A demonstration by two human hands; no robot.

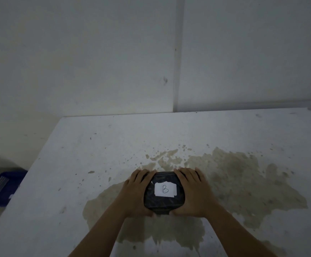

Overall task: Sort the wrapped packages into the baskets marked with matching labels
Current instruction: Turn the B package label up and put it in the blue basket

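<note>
A dark wrapped package [163, 202] lies on the white table [99, 145], near the front middle. A white paper label on its top reads "B". My left hand [135, 193] grips its left side and my right hand [192, 193] grips its right side, fingers curled over the far edge. Whether the package rests on the table or is lifted a little I cannot tell. No labelled basket shows clearly in this view.
A large brownish stain [240, 184] spreads over the table's front and right. A blue plastic crate [0, 190] sits low on the floor past the table's left edge. White walls [95, 52] meet in a corner right behind the table.
</note>
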